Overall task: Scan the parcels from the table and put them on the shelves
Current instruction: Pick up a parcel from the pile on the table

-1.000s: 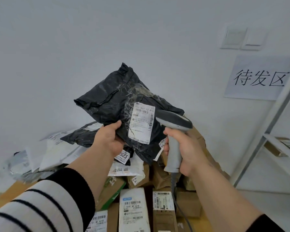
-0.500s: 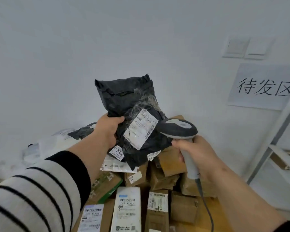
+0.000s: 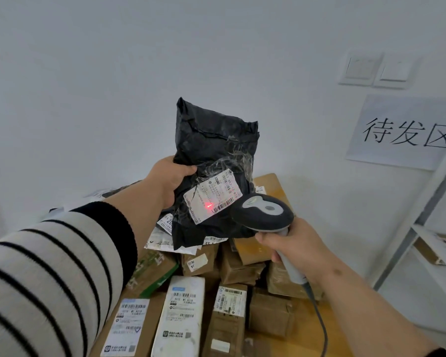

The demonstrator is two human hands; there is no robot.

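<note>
Aloft, left hand (image 3: 168,179) around black parcel (image 3: 211,161); right hand (image 3: 290,244) around scanner (image 3: 263,212).

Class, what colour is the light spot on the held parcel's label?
Red, on the white label of the black parcel; clearest in the head view.

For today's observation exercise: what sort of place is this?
Probably a parcel sorting room: labelled cardboard boxes piled on a table, a grey handheld barcode scanner aimed at a black plastic mailer bag, white metal shelving.
</note>
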